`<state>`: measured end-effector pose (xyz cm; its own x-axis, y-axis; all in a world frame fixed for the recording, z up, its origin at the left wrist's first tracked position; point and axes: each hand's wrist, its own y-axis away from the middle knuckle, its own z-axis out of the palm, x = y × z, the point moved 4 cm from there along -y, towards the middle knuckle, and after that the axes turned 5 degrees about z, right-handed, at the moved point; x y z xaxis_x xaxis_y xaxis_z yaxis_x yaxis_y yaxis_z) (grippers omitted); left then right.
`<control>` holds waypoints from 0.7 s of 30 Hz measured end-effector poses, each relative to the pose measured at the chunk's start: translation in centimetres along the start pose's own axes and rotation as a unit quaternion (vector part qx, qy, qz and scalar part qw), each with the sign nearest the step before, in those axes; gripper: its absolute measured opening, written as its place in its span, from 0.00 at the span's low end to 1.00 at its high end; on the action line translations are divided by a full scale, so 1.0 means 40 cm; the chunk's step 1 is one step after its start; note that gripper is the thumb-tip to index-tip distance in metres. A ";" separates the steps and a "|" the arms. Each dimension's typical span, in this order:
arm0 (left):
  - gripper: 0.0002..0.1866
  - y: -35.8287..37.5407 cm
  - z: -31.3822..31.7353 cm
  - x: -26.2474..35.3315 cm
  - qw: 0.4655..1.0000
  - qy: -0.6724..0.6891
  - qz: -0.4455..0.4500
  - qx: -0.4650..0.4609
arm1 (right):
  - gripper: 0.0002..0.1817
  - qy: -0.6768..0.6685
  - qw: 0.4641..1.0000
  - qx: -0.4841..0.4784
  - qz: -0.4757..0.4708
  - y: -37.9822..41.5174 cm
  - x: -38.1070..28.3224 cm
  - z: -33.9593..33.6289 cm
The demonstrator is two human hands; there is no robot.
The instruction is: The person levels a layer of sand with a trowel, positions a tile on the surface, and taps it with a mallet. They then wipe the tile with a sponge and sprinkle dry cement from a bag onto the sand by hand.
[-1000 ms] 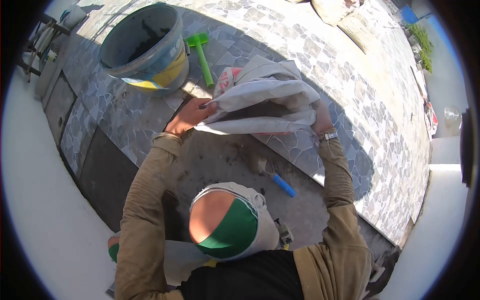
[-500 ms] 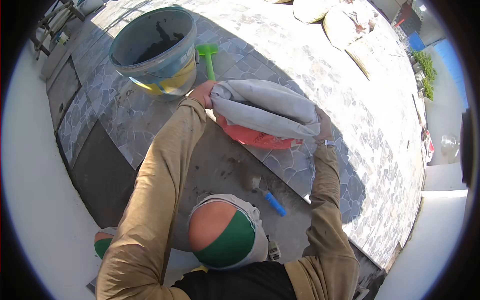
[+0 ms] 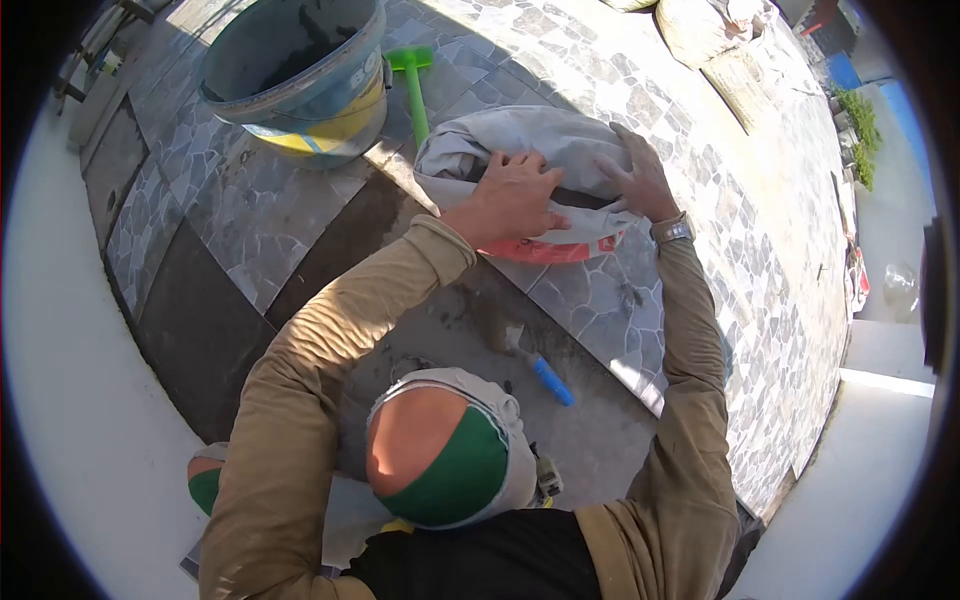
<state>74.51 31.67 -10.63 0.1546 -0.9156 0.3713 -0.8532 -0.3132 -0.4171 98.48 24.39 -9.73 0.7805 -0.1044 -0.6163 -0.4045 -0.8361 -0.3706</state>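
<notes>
A grey-white sack [image 3: 540,130] with a rolled-down rim and red printing on its lower side stands on the tiles in front of me. My left hand [image 3: 515,195] reaches over its near rim, fingers bent into the mouth and thumb lower on the outside. At the right end, my right hand [image 3: 645,182] grips the rim, thumb on the inner side and fingers outside. Dark shadow and my hands hide most of what the sack holds. Closer to my knee, a trowel with a blue handle [image 3: 552,380] lies on the bare grey floor.
A large bucket [image 3: 330,110] with grey mix inside stands left of the sack. Beside it is a green mallet [image 3: 413,85]. Stone-patterned tiles [image 3: 590,300] end at a raised edge near the bare floor. Filled sacks [image 3: 690,35] lie at the far right.
My left hand has moved from the sack's left end to its near rim. My right hand has shifted up over the right end. The view has moved slightly, and the sack's mouth looks wider.
</notes>
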 end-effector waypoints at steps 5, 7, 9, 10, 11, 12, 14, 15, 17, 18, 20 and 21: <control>0.20 0.032 0.074 0.071 0.973 0.032 0.016 -0.229 | 0.27 0.374 0.900 -0.216 -0.066 -0.045 0.033 0.111; 0.21 0.105 0.054 0.133 0.983 -0.009 0.095 -0.158 | 0.28 0.327 0.905 -0.272 0.026 -0.162 0.167 0.146; 0.22 0.210 0.083 0.150 0.989 -0.009 0.104 -0.102 | 0.28 0.274 0.896 -0.328 0.120 -0.197 0.219 0.146; 0.23 0.257 0.098 0.153 0.992 -0.005 0.120 -0.043 | 0.30 0.271 0.886 -0.305 0.221 -0.207 0.223 0.115; 0.23 0.294 0.113 0.149 0.992 -0.004 0.119 -0.046 | 0.33 0.266 0.866 -0.278 0.319 -0.206 0.266 0.087; 0.23 0.327 0.123 0.137 0.994 -0.022 0.106 -0.026 | 0.33 0.265 0.866 -0.279 0.320 -0.178 0.297 0.076; 0.24 0.357 0.109 0.128 0.995 -0.046 0.089 -0.004 | 0.35 0.124 0.894 -0.220 0.369 -0.131 0.416 0.091; 0.25 0.367 0.091 0.135 0.995 0.049 0.081 0.005 | 0.30 0.097 0.902 -0.192 0.373 -0.125 0.395 0.091; 0.26 0.369 0.044 0.147 0.986 0.149 0.068 0.007 | 0.28 0.164 0.925 -0.172 0.296 -0.140 0.337 0.067; 0.26 0.349 -0.011 0.134 0.989 0.123 0.003 0.078 | 0.26 0.228 0.938 -0.141 0.217 -0.145 0.295 0.038; 0.28 0.309 -0.060 0.084 0.967 0.090 -0.128 0.200 | 0.24 0.145 0.988 0.050 -0.007 -0.071 0.050 -0.004; 0.29 0.281 -0.061 0.046 0.944 0.084 -0.193 0.252 | 0.23 0.142 0.987 -0.031 -0.072 -0.034 -0.075 0.009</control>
<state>63.99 27.09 -12.62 0.2883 -0.6681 0.6859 -0.3970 -0.7353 -0.5493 96.51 26.01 -7.61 0.9337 -0.1213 -0.3368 -0.2560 -0.8839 -0.3915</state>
